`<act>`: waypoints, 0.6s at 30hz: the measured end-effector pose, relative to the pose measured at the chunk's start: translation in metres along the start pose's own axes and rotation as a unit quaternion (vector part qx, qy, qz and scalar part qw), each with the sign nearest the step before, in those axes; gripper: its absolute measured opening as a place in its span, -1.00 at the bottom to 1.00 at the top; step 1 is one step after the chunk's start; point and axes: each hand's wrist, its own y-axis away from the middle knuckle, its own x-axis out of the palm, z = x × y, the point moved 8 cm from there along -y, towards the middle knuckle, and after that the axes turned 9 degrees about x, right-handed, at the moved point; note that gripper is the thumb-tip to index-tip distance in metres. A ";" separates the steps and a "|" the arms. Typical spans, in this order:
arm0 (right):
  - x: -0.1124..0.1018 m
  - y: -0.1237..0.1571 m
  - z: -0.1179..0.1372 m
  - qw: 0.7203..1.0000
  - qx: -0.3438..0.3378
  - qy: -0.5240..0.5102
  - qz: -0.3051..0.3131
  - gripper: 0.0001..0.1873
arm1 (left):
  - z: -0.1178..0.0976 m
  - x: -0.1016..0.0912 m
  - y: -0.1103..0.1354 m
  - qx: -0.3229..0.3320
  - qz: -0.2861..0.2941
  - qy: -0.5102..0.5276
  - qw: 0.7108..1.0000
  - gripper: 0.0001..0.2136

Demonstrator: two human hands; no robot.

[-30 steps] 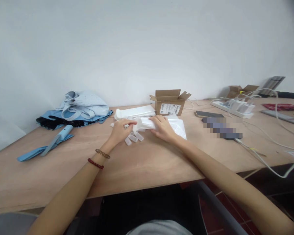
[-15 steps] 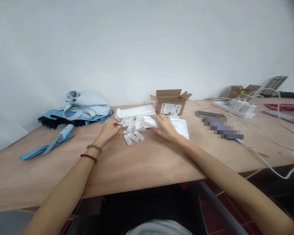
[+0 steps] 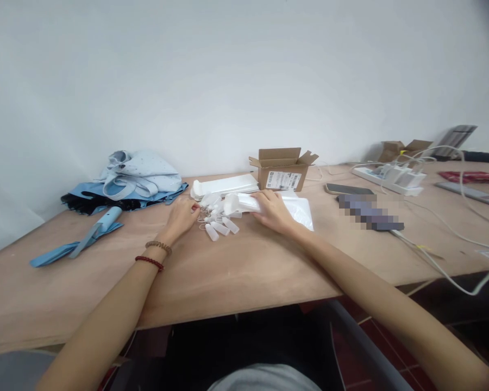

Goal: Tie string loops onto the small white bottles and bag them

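Observation:
My left hand point(image 3: 182, 216) rests at the left edge of a pile of small frosted white tags point(image 3: 219, 224) with thin loops. Its fingertips are pinched together, and what lies between them is too small to make out. My right hand point(image 3: 274, 210) is closed over a roll-like bundle of clear plastic bags point(image 3: 244, 203), whose open-looking end points left over the tags. Under and beyond this hand a flat clear plastic bag point(image 3: 303, 213) lies on the table. Behind the tags lies another white plastic packet point(image 3: 224, 185).
An open cardboard box point(image 3: 283, 174) stands at the back. To the left lie a folded blue umbrella point(image 3: 108, 220) and a pale cloth bag point(image 3: 146, 171). Rightward are a phone point(image 3: 349, 189), a power strip point(image 3: 391, 179) with chargers, and loose white cables. The table's front edge point(image 3: 236, 312) is near me.
Both hands stay almost where they were, with the left fingers shifting only slightly at the tags. The whole view has moved a little.

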 end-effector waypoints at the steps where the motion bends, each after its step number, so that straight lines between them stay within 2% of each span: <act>1: 0.000 0.000 0.000 1.000 0.001 0.000 -0.001 -0.57 | 0.000 -0.004 0.000 -0.006 -0.016 0.002 1.000 -0.81; 6: 0.001 -0.001 -0.003 1.000 0.008 0.005 0.000 -0.56 | -0.004 -0.034 0.001 -0.061 -0.122 0.057 0.989 -0.81; 9: 0.001 -0.002 -0.006 1.000 0.013 0.000 -0.001 -0.57 | -0.018 -0.051 0.000 -0.055 -0.155 0.108 0.980 -0.81; 12: -0.001 -0.002 -0.006 1.000 0.014 -0.009 -0.004 -0.58 | -0.041 -0.056 -0.003 -0.006 -0.131 0.118 0.984 -0.86; 15: -0.001 -0.001 -0.004 1.000 0.010 -0.015 -0.005 -0.58 | -0.061 -0.051 -0.005 0.054 -0.096 0.107 0.988 -0.87; 18: -0.001 0.000 0.000 1.000 0.002 -0.018 -0.002 -0.57 | -0.073 -0.046 -0.005 0.091 -0.088 0.117 0.985 -0.85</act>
